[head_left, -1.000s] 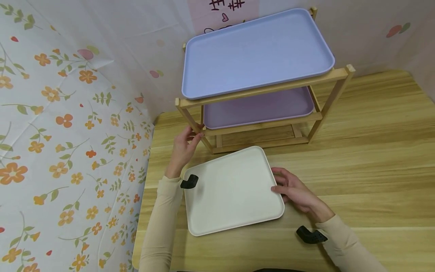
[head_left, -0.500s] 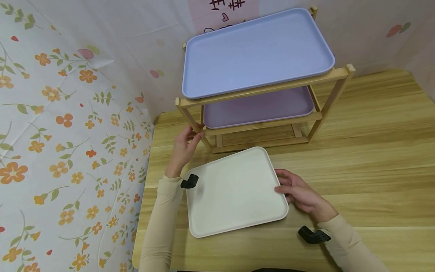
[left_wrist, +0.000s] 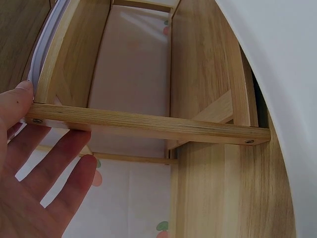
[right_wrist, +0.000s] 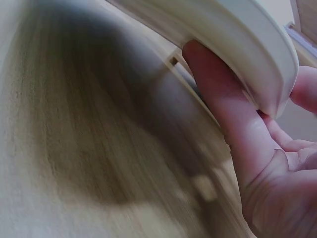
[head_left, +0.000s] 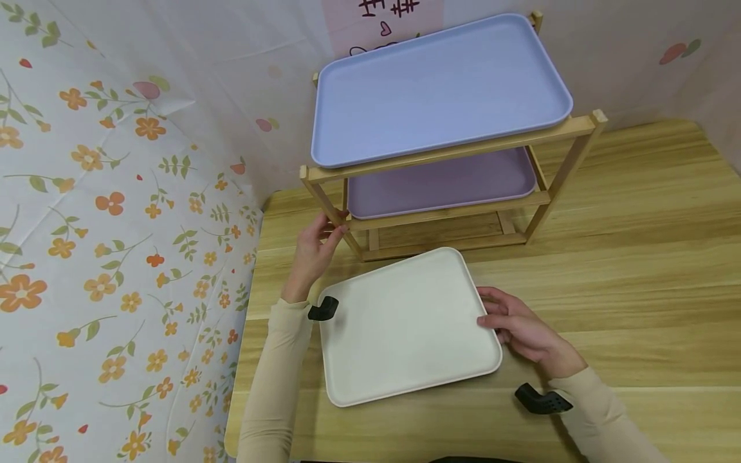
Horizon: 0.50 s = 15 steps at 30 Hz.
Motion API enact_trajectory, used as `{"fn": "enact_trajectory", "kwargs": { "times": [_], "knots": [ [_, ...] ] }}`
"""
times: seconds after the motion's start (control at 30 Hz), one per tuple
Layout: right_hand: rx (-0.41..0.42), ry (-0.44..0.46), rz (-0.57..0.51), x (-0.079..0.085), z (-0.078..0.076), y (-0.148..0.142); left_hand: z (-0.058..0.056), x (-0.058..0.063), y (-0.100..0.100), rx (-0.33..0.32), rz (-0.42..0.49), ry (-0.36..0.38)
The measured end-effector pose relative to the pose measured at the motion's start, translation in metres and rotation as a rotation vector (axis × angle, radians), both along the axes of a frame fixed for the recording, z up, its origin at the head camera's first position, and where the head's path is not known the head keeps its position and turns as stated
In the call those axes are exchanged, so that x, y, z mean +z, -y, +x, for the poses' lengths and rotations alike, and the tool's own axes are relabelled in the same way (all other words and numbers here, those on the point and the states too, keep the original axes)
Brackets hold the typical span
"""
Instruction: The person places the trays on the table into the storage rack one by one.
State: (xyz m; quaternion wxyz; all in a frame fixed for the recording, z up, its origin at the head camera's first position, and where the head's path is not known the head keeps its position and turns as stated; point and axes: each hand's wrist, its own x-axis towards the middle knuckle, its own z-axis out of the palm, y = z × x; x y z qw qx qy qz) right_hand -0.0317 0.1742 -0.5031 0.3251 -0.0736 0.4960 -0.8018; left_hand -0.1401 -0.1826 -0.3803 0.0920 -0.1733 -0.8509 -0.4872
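My right hand [head_left: 523, 331] pinches the right edge of a white rectangular tray [head_left: 408, 328], thumb on top and fingers beneath. In the right wrist view the tray's rim [right_wrist: 247, 44] is between thumb and fingers, off the table on that side. My left hand [head_left: 315, 251] grips the left front post of a wooden rack [head_left: 440, 154]. The left wrist view has the left hand [left_wrist: 44, 173] with its thumb on one side of the post [left_wrist: 148, 126] and its fingers on the other. The tray's far left corner lies partly behind the left wrist.
A blue tray [head_left: 440, 90] lies on the rack's top tier, and a purple tray [head_left: 442, 183] on the tier below. The rack's lowest tier [head_left: 440, 233] is near the wooden table [head_left: 648, 270]. Flower-patterned cloth [head_left: 133, 225] hangs at the left.
My right hand has moved a little to the right, and the white tray has shifted right with it. The left hand stays on the rack post. The rack and its trays have not moved.
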Motion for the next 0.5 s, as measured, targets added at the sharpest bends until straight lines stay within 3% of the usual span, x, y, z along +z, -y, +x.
{"fn": "enact_trajectory", "kwargs": {
  "times": [0.5],
  "knots": [
    [-0.053,-0.028,-0.098,0.008,0.001,-0.024,0.001,0.002,0.0,-0.014,0.005,0.003]
  ]
}}
